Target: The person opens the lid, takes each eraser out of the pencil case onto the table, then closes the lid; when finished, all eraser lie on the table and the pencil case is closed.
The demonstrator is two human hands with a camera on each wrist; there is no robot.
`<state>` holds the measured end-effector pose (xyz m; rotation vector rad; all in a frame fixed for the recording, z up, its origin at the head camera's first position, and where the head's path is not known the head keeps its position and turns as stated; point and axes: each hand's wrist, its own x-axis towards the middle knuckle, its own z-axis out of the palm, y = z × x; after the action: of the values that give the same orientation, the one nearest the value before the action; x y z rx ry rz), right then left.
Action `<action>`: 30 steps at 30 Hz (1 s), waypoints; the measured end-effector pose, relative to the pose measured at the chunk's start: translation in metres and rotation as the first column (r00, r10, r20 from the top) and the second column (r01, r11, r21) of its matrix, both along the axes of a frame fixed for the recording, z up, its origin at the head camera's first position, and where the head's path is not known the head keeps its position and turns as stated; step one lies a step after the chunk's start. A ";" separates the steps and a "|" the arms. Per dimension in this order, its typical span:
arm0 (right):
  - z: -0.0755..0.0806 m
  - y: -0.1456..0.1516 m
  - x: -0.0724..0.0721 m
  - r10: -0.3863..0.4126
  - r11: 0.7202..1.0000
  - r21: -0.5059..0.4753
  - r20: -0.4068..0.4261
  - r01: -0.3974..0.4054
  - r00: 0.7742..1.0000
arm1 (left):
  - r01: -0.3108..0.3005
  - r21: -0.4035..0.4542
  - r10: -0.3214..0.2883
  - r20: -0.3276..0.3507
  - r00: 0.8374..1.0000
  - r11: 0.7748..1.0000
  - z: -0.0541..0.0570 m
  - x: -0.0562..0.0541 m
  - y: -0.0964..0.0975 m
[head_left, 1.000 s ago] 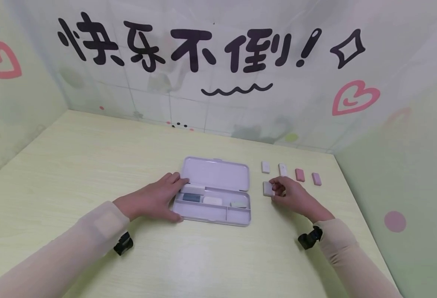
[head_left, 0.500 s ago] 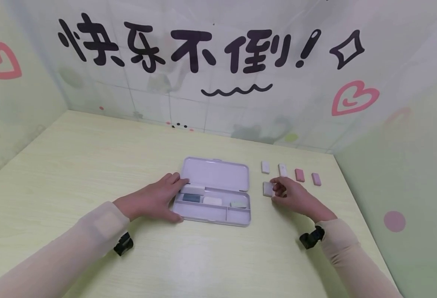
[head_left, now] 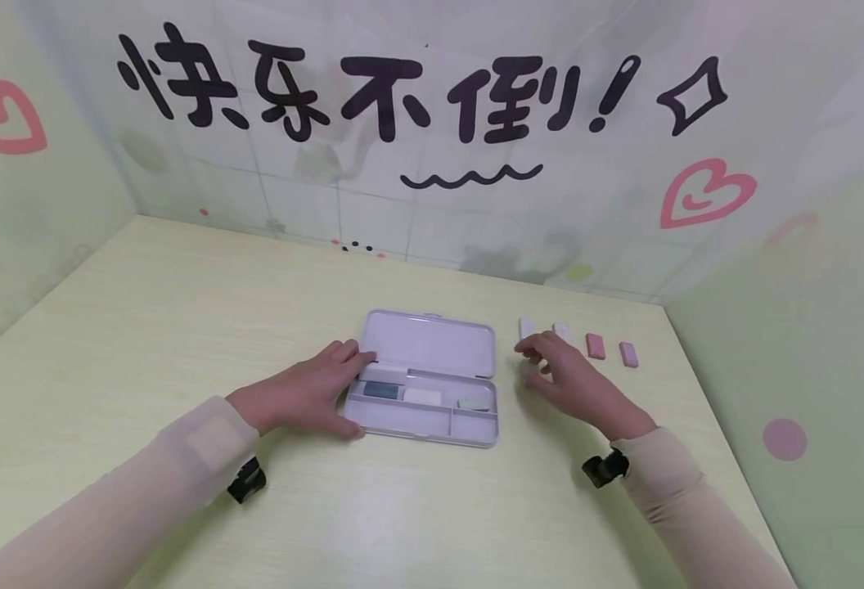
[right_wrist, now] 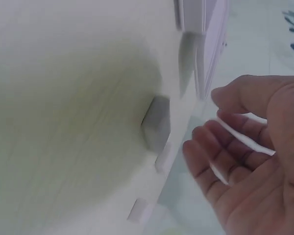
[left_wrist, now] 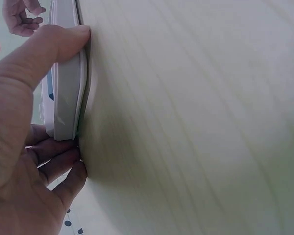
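An open lilac pencil case (head_left: 398, 418) lies on the table, its lid folded back. My left hand (head_left: 310, 391) grips its left end, thumb at the front edge and fingers behind; the left wrist view shows the thumb (left_wrist: 71, 41) pressed on the side. In the case sit a dark blue block (head_left: 381, 390), a white block (head_left: 422, 397) and a pale green block (head_left: 474, 404), all eraser-like. My right hand (head_left: 575, 384) hovers with loosely bent fingers, holding nothing. Below it, a grey eraser-like block (right_wrist: 157, 125) lies on the table.
Behind the right hand are two white blocks, one (head_left: 526, 328) left of the other (head_left: 561, 330). Farther right lie a red-pink block (head_left: 596, 346) and a purple block (head_left: 628, 354). Printed wall sheets (head_left: 432, 221) border the table at the back and sides.
My right hand has let go of the grey block and risen slightly up and left, its fingers spreading apart. The left hand keeps its hold on the pencil case.
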<state>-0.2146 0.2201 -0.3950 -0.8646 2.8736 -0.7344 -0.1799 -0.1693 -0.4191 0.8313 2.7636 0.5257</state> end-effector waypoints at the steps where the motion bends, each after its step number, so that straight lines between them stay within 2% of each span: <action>1: 0.000 -0.005 0.002 0.036 0.999 -0.001 -0.017 -0.036 0.999 | -0.001 -0.001 0.001 0.000 1.000 1.000 0.000 0.000 0.000; 3: 0.001 -0.016 0.006 0.119 0.993 0.010 -0.039 -0.119 0.992 | 0.000 -0.002 0.000 -0.001 1.000 1.000 0.000 0.000 0.000; 6: 0.004 -0.032 0.014 0.221 0.972 0.095 -0.059 -0.214 0.974 | -0.001 0.000 0.001 0.002 1.000 1.000 0.000 0.000 0.000; 11: 0.005 -0.052 0.026 0.331 0.916 0.271 -0.092 -0.296 0.939 | -0.003 -0.001 0.003 0.009 1.000 1.000 0.000 0.001 0.000; 14: 0.004 -0.059 0.029 0.347 0.898 0.325 -0.107 -0.297 0.932 | -0.008 0.000 0.008 0.015 1.000 1.000 0.001 0.001 0.000; 20: 0.005 -0.064 0.028 0.336 0.879 0.385 -0.087 -0.279 0.938 | -0.017 0.006 0.017 0.025 1.000 1.000 0.002 0.002 0.000; 27: 0.004 -0.062 0.026 0.360 0.882 0.365 -0.111 -0.299 0.926 | -0.016 0.008 0.016 0.020 1.000 1.000 0.001 0.001 0.000; 30: 0.005 -0.061 0.027 0.359 0.887 0.345 -0.095 -0.307 0.929 | -0.013 0.010 0.013 0.017 1.000 1.000 0.002 0.001 0.000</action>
<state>-0.1880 0.1592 -0.3896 -1.3642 2.7383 -0.1556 -0.1784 -0.1696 -0.4176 0.8084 2.7551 0.5472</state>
